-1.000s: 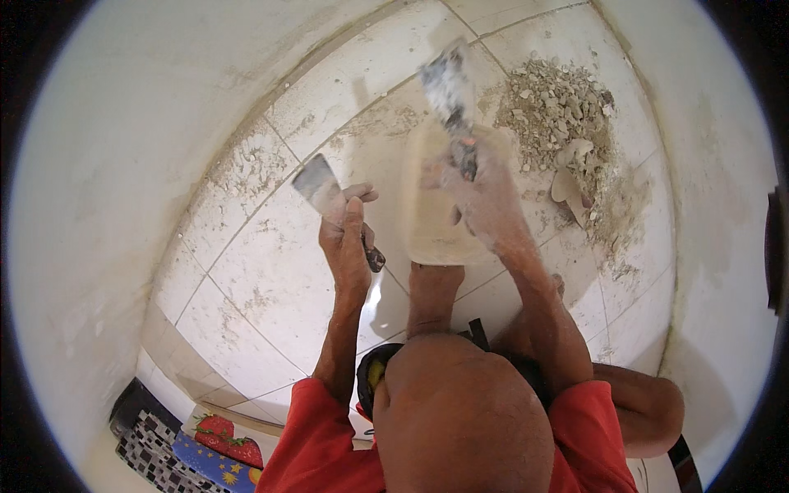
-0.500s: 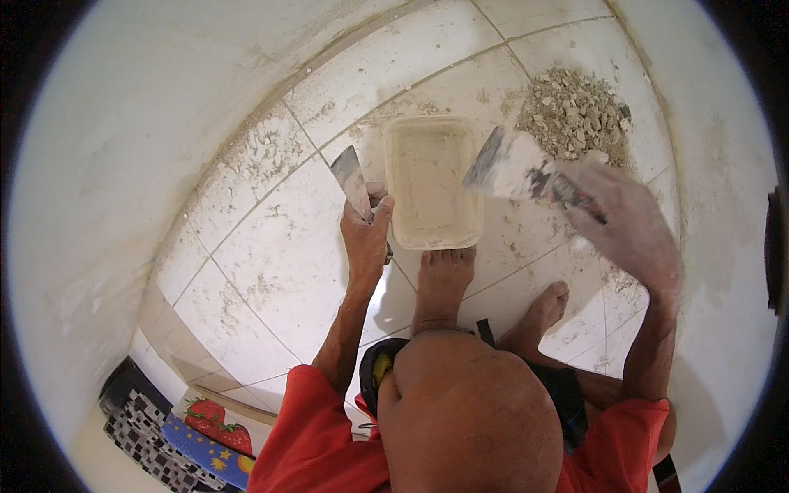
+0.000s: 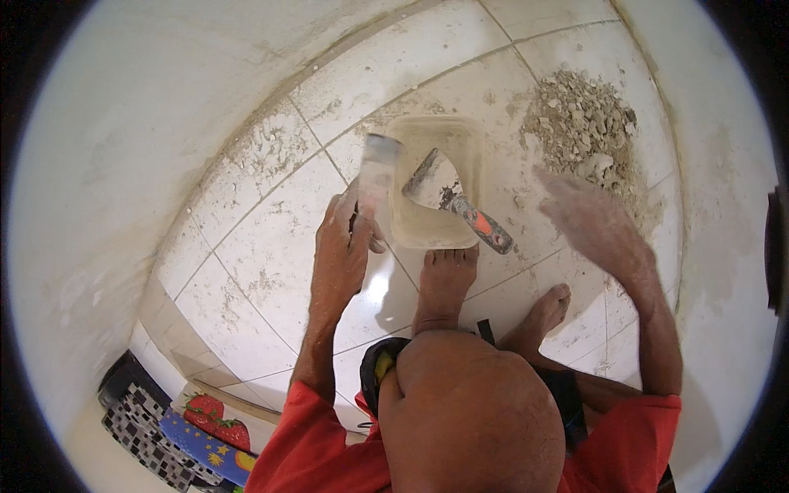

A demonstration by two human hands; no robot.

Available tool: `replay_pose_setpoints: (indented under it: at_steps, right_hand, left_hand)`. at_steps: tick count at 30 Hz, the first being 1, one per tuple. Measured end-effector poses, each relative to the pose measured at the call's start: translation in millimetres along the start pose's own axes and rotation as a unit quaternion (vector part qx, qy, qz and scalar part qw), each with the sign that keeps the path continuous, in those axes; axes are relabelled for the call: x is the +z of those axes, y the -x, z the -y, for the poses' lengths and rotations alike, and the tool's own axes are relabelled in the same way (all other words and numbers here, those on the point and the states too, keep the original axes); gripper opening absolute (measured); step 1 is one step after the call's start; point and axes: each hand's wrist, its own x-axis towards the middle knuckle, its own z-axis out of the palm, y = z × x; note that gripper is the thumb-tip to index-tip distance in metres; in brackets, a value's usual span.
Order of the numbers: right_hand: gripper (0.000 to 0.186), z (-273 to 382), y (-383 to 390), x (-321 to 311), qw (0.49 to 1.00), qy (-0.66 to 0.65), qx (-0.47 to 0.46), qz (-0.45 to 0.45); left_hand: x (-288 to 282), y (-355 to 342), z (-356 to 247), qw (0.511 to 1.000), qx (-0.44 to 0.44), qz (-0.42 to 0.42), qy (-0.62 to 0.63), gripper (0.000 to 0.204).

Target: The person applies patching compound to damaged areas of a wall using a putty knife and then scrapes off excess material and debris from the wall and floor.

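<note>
A wide putty knife (image 3: 450,195) with a black and orange handle lies slantwise across a dusty, pale rectangular tub (image 3: 396,209), its handle resting over the right rim. To the tub's left, my left hand (image 3: 341,238) grips a second, narrower putty knife (image 3: 378,168), whose blade is smeared by motion near the tub's left rim. My right hand (image 3: 593,220), coated in white dust and slightly blurred, is empty with its fingers stretched out. It hovers to the right of the tub, just below a heap of broken plaster rubble (image 3: 582,119).
Dusty white floor tiles (image 3: 263,238) carry scattered crumbs. Walls curve in at the left (image 3: 107,181) and right (image 3: 715,246). My bare foot (image 3: 444,287) touches the tub's near edge. Colourful printed items (image 3: 197,435), one showing strawberries, lie at lower left.
The wide putty knife has left my right hand and now lies across the tub. My right hand has opened. My left hand's knife has turned more upright and shifted toward the tub.
</note>
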Motion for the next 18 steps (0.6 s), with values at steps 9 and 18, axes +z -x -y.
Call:
replay_pose_setpoints:
  at_steps: [9, 18]
  right_hand:
    - [0.042, -28, 72, -46, 0.933, -0.102, 0.271, 0.212]
    - [0.016, -42, 157, 56, 0.915, -0.2, 0.35, -0.005]
  left_hand:
    - [19, -16, 16, 0.997, 0.016, 0.078, 0.026, 0.045]
    - [50, 2, 31, 0.963, 0.12, -0.145, -0.191, 0.034]
